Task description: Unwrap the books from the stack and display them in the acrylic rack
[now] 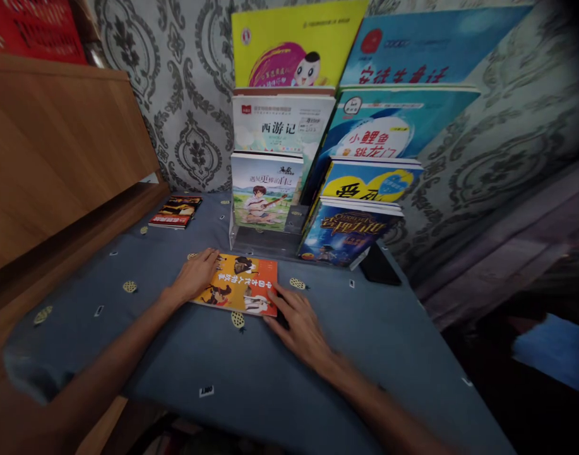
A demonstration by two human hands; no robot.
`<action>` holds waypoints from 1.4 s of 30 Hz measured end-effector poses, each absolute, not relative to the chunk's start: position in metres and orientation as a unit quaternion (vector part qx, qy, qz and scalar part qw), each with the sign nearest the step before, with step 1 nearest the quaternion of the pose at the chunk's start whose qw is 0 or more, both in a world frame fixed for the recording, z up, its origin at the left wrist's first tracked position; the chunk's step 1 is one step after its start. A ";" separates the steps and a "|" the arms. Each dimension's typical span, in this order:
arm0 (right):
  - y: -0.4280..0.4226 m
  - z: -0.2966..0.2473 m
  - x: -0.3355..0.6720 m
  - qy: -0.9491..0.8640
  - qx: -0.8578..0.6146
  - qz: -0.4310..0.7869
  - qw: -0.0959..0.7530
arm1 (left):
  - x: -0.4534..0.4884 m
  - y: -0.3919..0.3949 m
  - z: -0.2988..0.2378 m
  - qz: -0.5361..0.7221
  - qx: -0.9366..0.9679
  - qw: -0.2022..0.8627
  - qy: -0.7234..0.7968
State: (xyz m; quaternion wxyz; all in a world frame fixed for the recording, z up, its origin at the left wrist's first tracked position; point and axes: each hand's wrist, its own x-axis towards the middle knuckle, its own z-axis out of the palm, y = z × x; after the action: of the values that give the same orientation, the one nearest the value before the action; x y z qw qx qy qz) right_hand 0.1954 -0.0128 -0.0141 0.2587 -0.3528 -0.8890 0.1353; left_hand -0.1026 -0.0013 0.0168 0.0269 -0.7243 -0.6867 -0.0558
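Note:
An orange picture book lies flat on the blue-grey tablecloth in front of me. My left hand rests on the book's left edge, fingers spread and flat. My right hand lies at the book's lower right corner, fingers stretched out and touching its edge. Neither hand has lifted the book. Just behind it stands a tiered clear display rack filled with upright books.
The rack holds two columns of books, yellow and blue ones at the top. A small dark book lies at the back left. A wooden panel borders the left side; patterned wallpaper stands behind. A black phone-like object lies right of the rack.

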 end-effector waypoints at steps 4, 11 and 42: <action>-0.007 -0.011 0.203 -0.880 -0.356 0.150 0.277 | -0.092 -0.012 0.033 -0.012 -0.708 0.054 -0.704; 0.019 -0.006 0.206 -0.842 -0.429 0.146 0.291 | -0.065 -0.051 0.058 0.117 -0.697 -0.002 -0.708; 0.052 -0.017 0.167 -0.789 -0.458 0.252 0.324 | -0.046 -0.032 0.033 0.060 -0.760 0.068 -0.644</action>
State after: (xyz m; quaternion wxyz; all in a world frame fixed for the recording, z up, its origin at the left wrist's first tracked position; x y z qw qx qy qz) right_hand 0.1673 0.0519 -0.0166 0.3236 -0.4576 -0.7891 0.2516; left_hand -0.0464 -0.0323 0.0333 0.0678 -0.7597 -0.6440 0.0599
